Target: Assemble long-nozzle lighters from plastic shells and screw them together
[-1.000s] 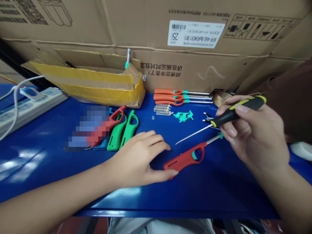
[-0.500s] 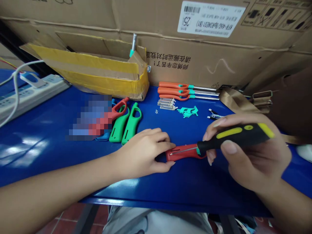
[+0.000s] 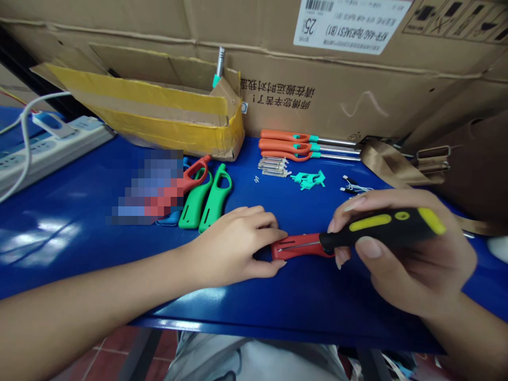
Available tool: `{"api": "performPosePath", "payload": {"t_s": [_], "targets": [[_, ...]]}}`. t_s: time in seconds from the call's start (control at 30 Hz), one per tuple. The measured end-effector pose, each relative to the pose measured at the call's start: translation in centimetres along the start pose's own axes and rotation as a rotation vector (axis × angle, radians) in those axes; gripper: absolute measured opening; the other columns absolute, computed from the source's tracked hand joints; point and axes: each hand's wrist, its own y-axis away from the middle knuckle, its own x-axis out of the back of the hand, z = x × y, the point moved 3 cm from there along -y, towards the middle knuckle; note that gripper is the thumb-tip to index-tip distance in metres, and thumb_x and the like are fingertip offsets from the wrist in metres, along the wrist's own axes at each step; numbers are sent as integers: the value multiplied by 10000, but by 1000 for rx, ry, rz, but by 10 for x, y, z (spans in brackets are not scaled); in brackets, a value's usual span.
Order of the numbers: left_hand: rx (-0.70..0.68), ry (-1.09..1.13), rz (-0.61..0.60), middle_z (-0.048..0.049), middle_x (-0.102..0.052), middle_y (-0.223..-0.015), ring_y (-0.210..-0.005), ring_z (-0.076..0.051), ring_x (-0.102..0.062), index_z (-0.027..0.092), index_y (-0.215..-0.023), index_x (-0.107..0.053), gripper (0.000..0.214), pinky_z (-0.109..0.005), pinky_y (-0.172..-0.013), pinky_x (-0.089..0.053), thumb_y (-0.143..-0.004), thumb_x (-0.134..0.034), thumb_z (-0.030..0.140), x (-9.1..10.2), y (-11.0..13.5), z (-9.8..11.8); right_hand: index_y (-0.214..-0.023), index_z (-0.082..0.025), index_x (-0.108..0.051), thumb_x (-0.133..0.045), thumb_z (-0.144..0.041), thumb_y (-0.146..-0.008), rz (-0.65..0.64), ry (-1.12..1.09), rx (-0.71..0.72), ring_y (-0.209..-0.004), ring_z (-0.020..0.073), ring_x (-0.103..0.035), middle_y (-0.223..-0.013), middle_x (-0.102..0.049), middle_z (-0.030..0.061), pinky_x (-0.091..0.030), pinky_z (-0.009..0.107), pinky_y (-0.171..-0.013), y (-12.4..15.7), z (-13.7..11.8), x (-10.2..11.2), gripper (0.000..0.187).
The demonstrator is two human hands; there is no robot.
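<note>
A red lighter casing [image 3: 297, 247] lies flat on the blue table, pinched at its left end between the thumb and fingers of my left hand [image 3: 242, 244]. My right hand [image 3: 413, 264] is wrapped round the black and yellow handle of a screwdriver [image 3: 381, 227]. The thin shaft runs leftward over the casing, and its tip is at or near the casing's left end; whether it touches a screw is too small to tell. The screwdriver and my right fingers hide the casing's right end. Green lighter casings [image 3: 214, 203] lie beyond my left hand.
Several orange lighters [image 3: 286, 144] lie at the back, with clear fuel tanks [image 3: 273, 166] and teal plastic parts [image 3: 308, 180] before them. Black parts with white wires [image 3: 353, 184] lie right of these. A taped cardboard box [image 3: 159, 116] and a power strip [image 3: 51, 148] stand at left.
The screwdriver's handle has shifted slightly left and down, with its tip still near the casing's left end. My left hand keeps its hold. The whole view has shifted a little.
</note>
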Motion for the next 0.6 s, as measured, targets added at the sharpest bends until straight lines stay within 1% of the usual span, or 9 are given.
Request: {"api": "performPosePath", "payload": {"t_s": [0.17, 0.3, 0.37, 0.5, 0.6], "targets": [[5, 7, -10, -62, -698, -1038, -934, -227, -630, 166, -1194, -724, 359, -380, -839, -490, -936, -686, 412, 0, 0, 0, -1217, -246, -674, -700, -148, -868, 2, -4, 1, -757, 251, -715, -936, -710, 54, -600, 458, -718, 1, -1, 0, 364], [8, 7, -20, -64, -696, -1046, -940, -230, -629, 162, -1202, -722, 365, -385, -845, -493, -939, -680, 412, 0, -1, 0, -1207, -266, -680, -714, -164, -862, 22, -4, -45, -758, 261, -718, -943, -706, 55, -602, 474, -722, 3, -1, 0, 361], [8, 3, -21, -64, -696, -1047, -941, -232, -629, 161, -1206, -721, 368, -386, -843, -492, -941, -678, 413, 0, -1, 0, -1193, -279, -685, -719, -180, -862, 31, -5, -66, -731, 261, -714, -936, -706, 55, -599, 480, -702, 3, 0, 0, 347], [2, 1, -17, -65, -696, -1045, -936, -230, -626, 156, -1207, -720, 366, -380, -829, -489, -943, -675, 406, 1, -1, 0, -1199, -296, -681, -711, -194, -871, 23, -23, -80, -652, 234, -683, -928, -706, 49, -591, 458, -636, 3, 2, -1, 344], [-1, 2, -21, -67, -696, -1048, -939, -229, -625, 153, -1207, -718, 365, -379, -832, -487, -948, -668, 405, 1, -1, 0, -1200, -301, -681, -718, -187, -863, 18, -26, -73, -700, 244, -695, -936, -708, 46, -602, 460, -671, 2, 1, -1, 357]]}}
